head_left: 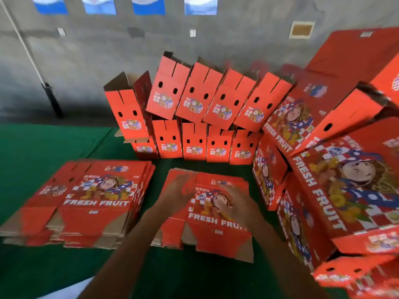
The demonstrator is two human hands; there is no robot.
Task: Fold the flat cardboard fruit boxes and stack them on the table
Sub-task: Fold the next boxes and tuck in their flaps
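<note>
Head view: flat box, red w/ "FRESH FRUIT" print, lies on green-covered desk right in front of the person, on top of a thin pile of same flats. Both hands on it: left hand rests on its upper-left part, right hand on its right-center over the cartoon print; both blurred, so can't tell if fingers lie flat or curl on the card. Left of flat box, just beside it: thicker flat stack, same print, brown flap edges showing at near side. Behind flat box, toward grey wall: folded boxes standing on end in two rows, upper row tilted, each w/ two round holes in the end panel. Right of flat box: bigger heap of folded boxes, side heap, lying at angles, some leaning on each other, reaching the frame edge. Dark pole leans at wall, far left of folded boxes.
</note>
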